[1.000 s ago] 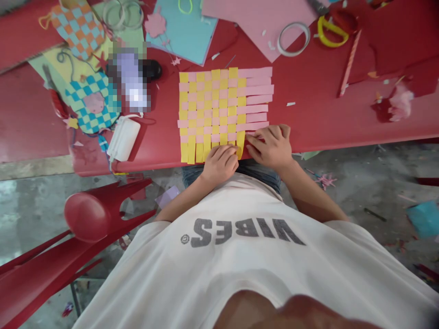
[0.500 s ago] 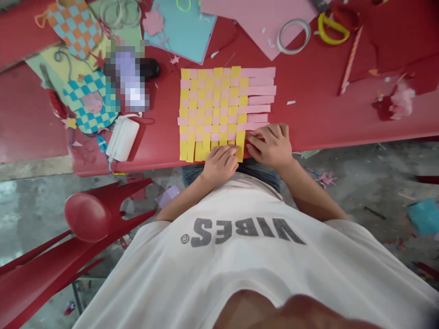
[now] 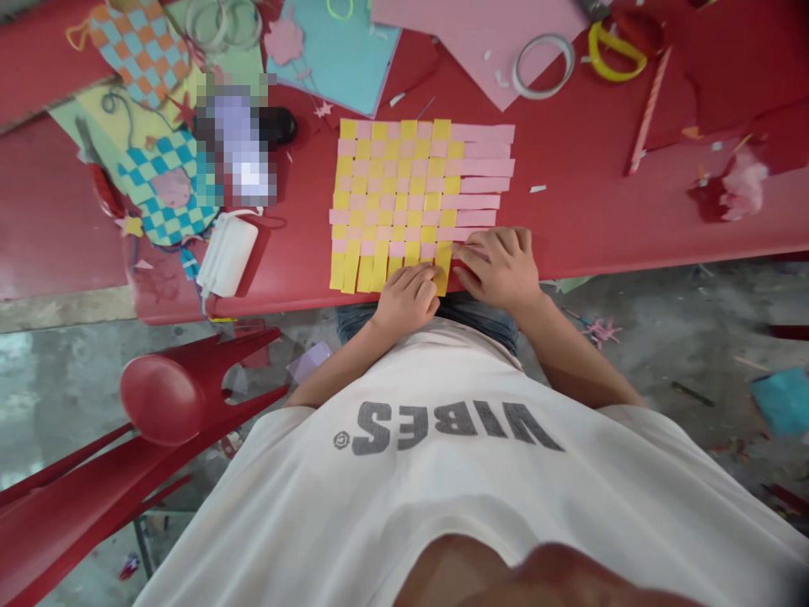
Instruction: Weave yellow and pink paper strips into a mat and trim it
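A woven paper mat (image 3: 398, 181) of yellow and pink strips lies on the red table in front of me. Loose pink strip ends (image 3: 485, 169) stick out at its right side, and yellow strip ends (image 3: 363, 268) hang toward the near edge. My left hand (image 3: 410, 297) is curled over the near edge, its fingers closed on a yellow strip (image 3: 443, 265) near the right corner. At that same corner, my right hand (image 3: 504, 265) has its fingers bent and pinched around the lowest pink strip (image 3: 471, 248). Both thumb tips are partly hidden.
Beyond the mat lie a tape roll (image 3: 543, 67), yellow-handled scissors (image 3: 616, 55) and pink paper (image 3: 468, 34). A white device (image 3: 227, 255), a blurred-out item and checkered woven pieces (image 3: 170, 185) are at left. A red chair (image 3: 161, 396) stands beside me.
The mat has shifted slightly away from me, its far edge swinging a little to the right. Both hands stay almost in place at the near right corner.
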Demonstrator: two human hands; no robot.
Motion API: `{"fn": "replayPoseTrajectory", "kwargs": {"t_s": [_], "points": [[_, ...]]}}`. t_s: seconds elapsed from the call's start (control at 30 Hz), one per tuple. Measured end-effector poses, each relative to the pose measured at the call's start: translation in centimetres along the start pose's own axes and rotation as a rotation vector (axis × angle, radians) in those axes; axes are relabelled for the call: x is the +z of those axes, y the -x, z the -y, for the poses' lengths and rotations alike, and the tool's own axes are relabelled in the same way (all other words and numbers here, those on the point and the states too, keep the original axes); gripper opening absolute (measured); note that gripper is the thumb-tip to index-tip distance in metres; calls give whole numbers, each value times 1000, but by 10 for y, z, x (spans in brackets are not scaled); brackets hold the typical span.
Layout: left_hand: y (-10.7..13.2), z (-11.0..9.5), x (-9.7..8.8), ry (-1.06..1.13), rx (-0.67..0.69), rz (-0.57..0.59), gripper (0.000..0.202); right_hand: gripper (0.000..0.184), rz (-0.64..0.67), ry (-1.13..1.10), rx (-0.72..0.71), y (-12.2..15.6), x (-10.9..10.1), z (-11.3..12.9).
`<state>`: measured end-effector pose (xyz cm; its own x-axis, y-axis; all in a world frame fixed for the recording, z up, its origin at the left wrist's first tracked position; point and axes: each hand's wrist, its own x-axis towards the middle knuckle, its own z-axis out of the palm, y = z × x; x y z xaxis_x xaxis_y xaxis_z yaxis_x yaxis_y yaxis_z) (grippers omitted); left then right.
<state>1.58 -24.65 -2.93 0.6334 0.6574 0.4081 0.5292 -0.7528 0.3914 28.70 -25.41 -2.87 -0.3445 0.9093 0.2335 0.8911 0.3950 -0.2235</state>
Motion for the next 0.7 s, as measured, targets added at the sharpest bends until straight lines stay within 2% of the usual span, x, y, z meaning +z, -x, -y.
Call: {"fn": "replayPoseTrajectory", "kwargs": {"t_s": [0.23,0.4,0.57,0.7], "points": [[0,1,0,12,-9,-76,22,43,46,1,6,-4,-3,1],[2,2,1,45,-70,22,20,45,85,-6,32,-10,-9,5],[3,3,2,43,-77,31,19,43,81,17,7,-11,-13,7],[0,3,1,-4,4,-67,22,49,82,-7,15,-11,-12,6]]}}
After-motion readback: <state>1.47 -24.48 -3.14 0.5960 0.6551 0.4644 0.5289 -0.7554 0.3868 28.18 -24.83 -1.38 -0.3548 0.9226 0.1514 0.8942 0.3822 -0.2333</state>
